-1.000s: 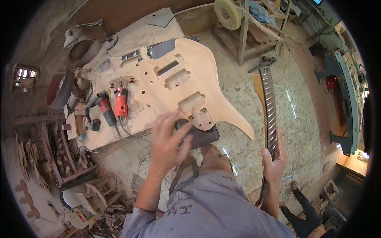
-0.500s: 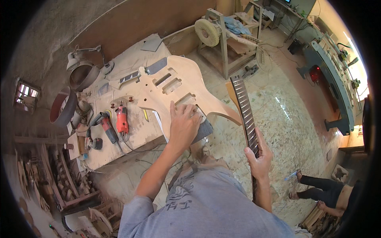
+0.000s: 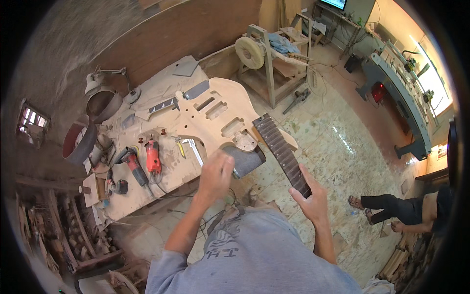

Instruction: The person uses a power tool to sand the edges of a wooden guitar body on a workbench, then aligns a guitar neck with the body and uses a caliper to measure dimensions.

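Observation:
My right hand (image 3: 313, 196) is closed around the lower end of a guitar neck (image 3: 281, 152) with a dark fretboard and metal frets. The neck's far end lies over the lower right part of an unfinished pale wooden guitar body (image 3: 215, 100). Several routed cavities and holes show in the body, which rests at the bench's right edge. My left hand (image 3: 215, 176) is just off the body's near edge, smeared by motion, so its fingers do not read clearly. Beside it, a dark grey flat slab (image 3: 249, 161) sticks out from under the body.
On the dusty bench (image 3: 125, 198) lie a red power tool (image 3: 153, 157), an angle grinder (image 3: 133, 164), a caliper (image 3: 194, 149) and a desk lamp (image 3: 129, 83). A wooden stand with a round buffing wheel (image 3: 249, 53) is beyond. Another person (image 3: 401, 208) is at the right.
My left hand has come off the guitar body toward me. My right hand has swung the neck leftward and tilted it, so its far end now overlaps the body.

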A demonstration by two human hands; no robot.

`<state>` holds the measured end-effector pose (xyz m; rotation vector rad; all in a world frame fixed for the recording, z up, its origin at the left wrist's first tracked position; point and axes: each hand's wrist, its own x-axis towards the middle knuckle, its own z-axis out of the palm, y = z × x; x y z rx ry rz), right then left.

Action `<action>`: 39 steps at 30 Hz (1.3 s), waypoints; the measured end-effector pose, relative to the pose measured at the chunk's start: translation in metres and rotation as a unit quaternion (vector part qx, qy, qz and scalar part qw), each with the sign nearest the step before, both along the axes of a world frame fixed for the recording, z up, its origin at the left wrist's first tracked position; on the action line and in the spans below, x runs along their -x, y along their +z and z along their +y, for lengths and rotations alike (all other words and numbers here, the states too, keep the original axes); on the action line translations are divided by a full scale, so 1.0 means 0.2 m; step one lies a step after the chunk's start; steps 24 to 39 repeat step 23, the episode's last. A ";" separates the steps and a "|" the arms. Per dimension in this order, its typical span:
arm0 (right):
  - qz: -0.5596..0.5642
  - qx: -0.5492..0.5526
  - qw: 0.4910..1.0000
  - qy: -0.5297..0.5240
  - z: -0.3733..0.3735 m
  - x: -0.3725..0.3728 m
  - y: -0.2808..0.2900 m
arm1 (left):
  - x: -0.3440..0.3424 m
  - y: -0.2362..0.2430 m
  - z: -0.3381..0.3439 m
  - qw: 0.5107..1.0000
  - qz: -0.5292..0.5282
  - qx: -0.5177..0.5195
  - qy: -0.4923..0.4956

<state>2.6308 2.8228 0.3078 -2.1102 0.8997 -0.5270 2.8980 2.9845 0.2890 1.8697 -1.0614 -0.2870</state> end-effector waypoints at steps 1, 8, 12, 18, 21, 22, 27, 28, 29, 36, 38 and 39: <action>0.015 0.030 0.999 0.017 0.00 -0.01 0.00 | -0.04 0.00 0.00 0.999 -0.017 0.010 0.027; 0.114 0.104 0.984 0.088 0.00 -0.10 -0.02 | -0.34 -0.04 -0.20 0.998 -0.022 0.044 0.026; 0.142 0.137 0.976 0.096 -0.01 -0.12 -0.01 | -0.39 -0.03 -0.27 0.999 0.011 -0.006 -0.038; 0.150 0.144 0.973 0.097 0.01 -0.14 0.03 | -0.42 -0.06 -0.28 0.998 0.011 -0.013 -0.064; 0.147 0.143 0.974 0.097 0.03 -0.14 0.03 | -0.43 -0.06 -0.28 0.997 0.021 -0.018 -0.071; 0.146 0.141 0.974 0.096 0.03 -0.14 0.03 | -0.43 -0.06 -0.27 0.997 0.033 -0.023 -0.073; 0.153 0.142 0.973 0.097 0.04 -0.14 0.03 | -0.44 -0.05 -0.27 0.996 0.045 -0.027 -0.075; 0.153 0.142 0.973 0.097 0.04 -0.14 0.03 | -0.44 -0.05 -0.27 0.996 0.045 -0.027 -0.075; 0.153 0.142 0.973 0.097 0.04 -0.14 0.03 | -0.44 -0.05 -0.27 0.996 0.045 -0.027 -0.075; 0.153 0.142 0.973 0.097 0.04 -0.14 0.03 | -0.44 -0.05 -0.27 0.996 0.045 -0.027 -0.075; 0.153 0.142 0.973 0.097 0.04 -0.14 0.03 | -0.44 -0.05 -0.27 0.996 0.045 -0.027 -0.075; 0.153 0.142 0.973 0.097 0.04 -0.14 0.03 | -0.44 -0.05 -0.27 0.996 0.045 -0.027 -0.075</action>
